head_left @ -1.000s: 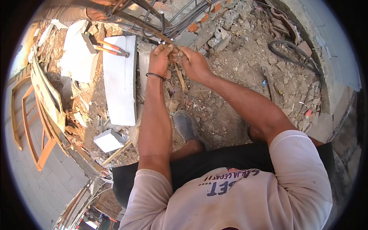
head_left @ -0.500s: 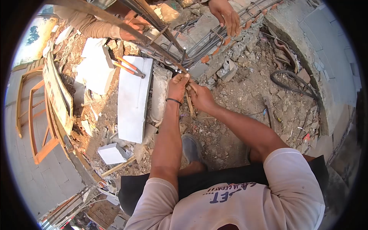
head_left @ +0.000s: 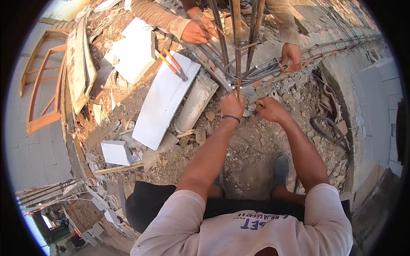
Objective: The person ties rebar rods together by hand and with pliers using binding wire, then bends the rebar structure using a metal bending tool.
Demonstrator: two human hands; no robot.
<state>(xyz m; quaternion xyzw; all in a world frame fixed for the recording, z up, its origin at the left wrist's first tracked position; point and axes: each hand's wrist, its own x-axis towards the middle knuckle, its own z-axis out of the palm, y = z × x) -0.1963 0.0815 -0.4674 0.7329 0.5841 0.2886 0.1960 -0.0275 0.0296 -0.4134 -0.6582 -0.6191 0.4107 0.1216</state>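
We log dull, brownish metal rods (head_left: pixel 237 38) above the left hand (head_left: pixel 232 103), a smooth, matt white slab (head_left: pixel 164 102) left of it, and rough, dusty rubble (head_left: pixel 265 137) below the right hand (head_left: pixel 270 109).

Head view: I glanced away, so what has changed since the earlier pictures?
The right hand has parted from the left hand and moved to the right; whether it let anything go is unclear. The view has turned too. The left hand remains at the near end of the metal bars, and the orange-handled pliers still lie on the white slab.
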